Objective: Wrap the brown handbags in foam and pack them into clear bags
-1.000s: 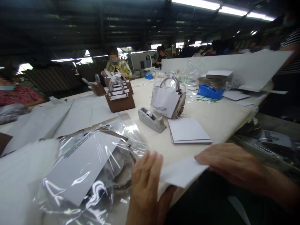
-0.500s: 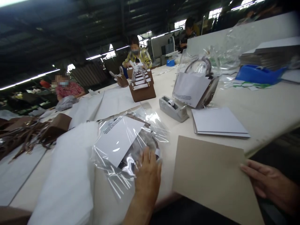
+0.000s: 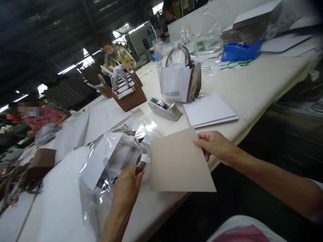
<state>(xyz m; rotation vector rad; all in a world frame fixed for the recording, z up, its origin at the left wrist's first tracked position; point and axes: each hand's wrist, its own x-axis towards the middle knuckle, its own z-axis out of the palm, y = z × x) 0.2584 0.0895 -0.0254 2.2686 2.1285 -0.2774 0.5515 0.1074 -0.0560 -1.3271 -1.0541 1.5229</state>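
A: ok what's on this table (image 3: 252, 82)? use the grey tape dispenser (image 3: 165, 110) as the landmark pls

B: Cream top, pretty crowded. Just right of the dispenser there's a little stack of white boards (image 3: 210, 109), and just behind it a handbag in clear plastic (image 3: 174, 80), standing up. Further back and right, a blue tape dispenser (image 3: 239, 51) with green and white scraps by it.

A: and the hands?

B: Right hand (image 3: 217, 146) has a tan board (image 3: 179, 164) pinched by the edge, thumb on the face, on the near side of the dispenser. One corner pokes past the table edge. Left hand (image 3: 127, 181) is curled around the handle (image 3: 142, 163) of a plastic-covered handbag (image 3: 123, 154), near and left of the dispenser. Brown handbags (image 3: 131, 100) sit behind-left of it, white sheets (image 3: 63, 188) way left.

A: what's the room like?

B: Dim lol. Dark ceiling (image 3: 58, 30), strip lights (image 3: 67, 69) well behind the dispenser. Someone in a yellow checked shirt (image 3: 123, 55) back-left of it, someone in pink (image 3: 47, 117) far left.
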